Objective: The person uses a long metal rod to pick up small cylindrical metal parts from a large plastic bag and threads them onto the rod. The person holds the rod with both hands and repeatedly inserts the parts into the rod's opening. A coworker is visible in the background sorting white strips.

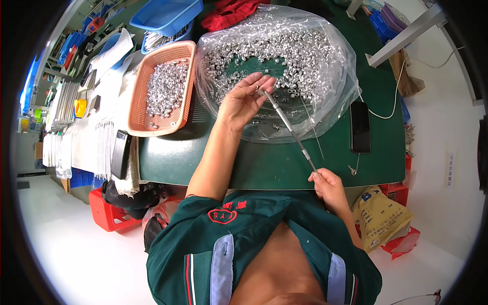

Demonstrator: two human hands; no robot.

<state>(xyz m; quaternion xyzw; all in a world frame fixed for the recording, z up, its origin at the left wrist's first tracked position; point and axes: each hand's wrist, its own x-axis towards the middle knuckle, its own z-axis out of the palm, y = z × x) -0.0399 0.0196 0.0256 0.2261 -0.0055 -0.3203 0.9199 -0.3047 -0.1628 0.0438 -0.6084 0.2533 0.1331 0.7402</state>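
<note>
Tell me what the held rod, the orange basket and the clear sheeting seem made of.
Rod: probably metal, smooth and silvery-grey, with bright highlights along it.
Basket: likely moulded plastic, evenly coloured with lattice-like sides.
Clear sheeting: apparently thin plastic film, see-through with glossy wrinkles; exact type can't be told.

there was one left hand (246, 99) near twelve o'clock and one right hand (329, 188) at four, with one metal rod (290, 128) and one thin wire (312, 127) toward two. one clear bag (344, 96) sat at one and one peach basket (137, 96) at ten, the small metal pieces (168, 86) in both too many to count. one black phone (360, 127) lay toward three and one dark phone-like slab (121, 155) at nine, while two blue trays (168, 18) stood at eleven, one red cloth (229, 14) near twelve and one yellow sack (381, 216) at four.
</note>
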